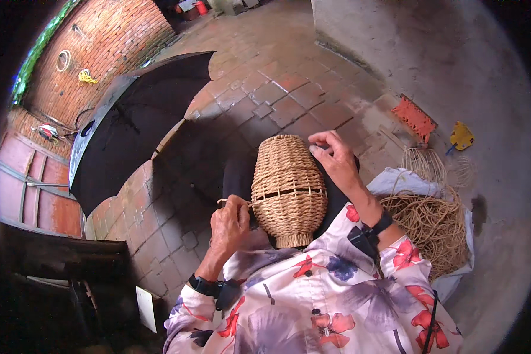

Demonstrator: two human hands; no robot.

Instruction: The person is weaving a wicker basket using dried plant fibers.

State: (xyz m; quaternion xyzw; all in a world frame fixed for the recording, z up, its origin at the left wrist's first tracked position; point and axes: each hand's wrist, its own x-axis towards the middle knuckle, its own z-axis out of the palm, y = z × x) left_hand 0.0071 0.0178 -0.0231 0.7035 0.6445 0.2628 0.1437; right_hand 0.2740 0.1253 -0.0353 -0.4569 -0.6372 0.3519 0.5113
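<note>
A tan woven basket (289, 206), bulging in the middle and narrower at both ends, rests on my dark-clad lap. Across its middle runs a dark gap in the weave. To the basket's left, my left hand (230, 224) is closed in a pinch on a strand of straw cord (221, 201); one end sticks out past the fingers, and the strand reaches toward the basket's side at the gap. At the basket's upper right, my right hand (339, 162) is raised with bent fingers and the thumb apart, holding nothing visible.
By my right side a white sack (404, 182) holds a heap of tan cord (428, 227). Beyond it lie an orange plastic piece (414, 118) and a yellow object (461, 136). A black open umbrella (141, 118) stands on the tiled floor (265, 97) to the left, near a brick wall (118, 35).
</note>
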